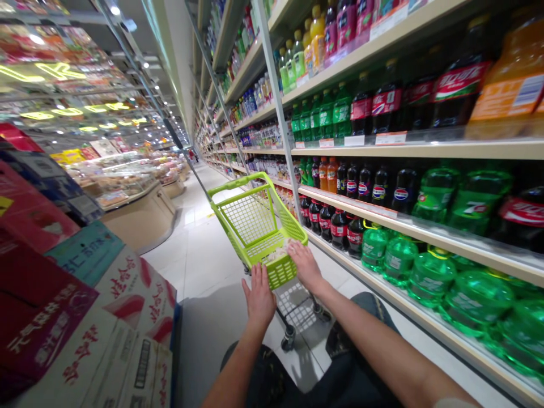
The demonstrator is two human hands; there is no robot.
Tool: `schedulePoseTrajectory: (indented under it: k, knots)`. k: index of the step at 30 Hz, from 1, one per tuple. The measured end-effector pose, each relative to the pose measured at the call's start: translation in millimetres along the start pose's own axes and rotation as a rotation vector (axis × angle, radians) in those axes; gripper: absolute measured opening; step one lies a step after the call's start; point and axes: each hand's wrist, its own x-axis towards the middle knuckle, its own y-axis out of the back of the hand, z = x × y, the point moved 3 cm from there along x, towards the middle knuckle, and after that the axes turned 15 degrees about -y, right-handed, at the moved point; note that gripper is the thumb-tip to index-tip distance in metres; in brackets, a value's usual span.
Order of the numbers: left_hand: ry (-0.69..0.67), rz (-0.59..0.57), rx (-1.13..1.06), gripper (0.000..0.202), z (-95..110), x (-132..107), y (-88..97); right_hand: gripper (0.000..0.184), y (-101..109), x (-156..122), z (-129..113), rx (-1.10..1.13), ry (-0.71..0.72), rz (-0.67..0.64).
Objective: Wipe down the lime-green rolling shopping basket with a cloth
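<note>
In front of my knees stands a small lime-green shopping cart (268,182) with a basket on a dark wheeled frame. My left hand (258,297) is at the near left corner of the basket, its fingers stretched out against the green edge. On the near right corner lies my right hand (305,265), fingers extended over the rim and slightly bent. Neither hand is wrapped round anything that shows. Something small and pale (277,254) is in the basket by my right fingers; I cannot make out what it is.
Shelves of drinks line the right side, with large green bottles (431,272) on the lowest shelf and cola bottles (339,228) beside them. Stacked drink cartons (127,283) stand close on the left. Farther off is a curved display counter (136,218) along the tiled aisle (193,249).
</note>
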Motion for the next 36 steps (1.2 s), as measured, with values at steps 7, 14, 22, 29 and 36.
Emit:
schedulePoseTrajectory:
  k: [7, 14, 22, 29, 36]
  knots:
    - [-0.004, 0.011, 0.004, 0.065, 5.0, 4.0, -2.4, 0.04, -14.1, -14.8, -13.4, 0.033, 0.226, -0.067]
    - [-0.041, -0.032, -0.012, 0.069, 5.8, 6.4, -0.6, 0.043, 1.8, 7.4, 14.0, -0.04, -0.063, 0.043]
    - [-0.086, -0.049, -0.022, 0.068, 5.4, 9.3, 3.3, 0.043, -3.6, -3.4, -2.1, -0.035, 0.114, -0.096]
    - [-0.056, -0.03, -0.031, 0.066, -0.6, 8.8, 4.1, 0.043, -2.9, -4.0, -10.9, -0.011, 0.141, -0.12]
    - [-0.042, -0.034, -0.008, 0.058, -14.7, 8.9, 7.2, 0.041, 6.4, 11.4, 8.9, -0.063, -0.007, -0.034]
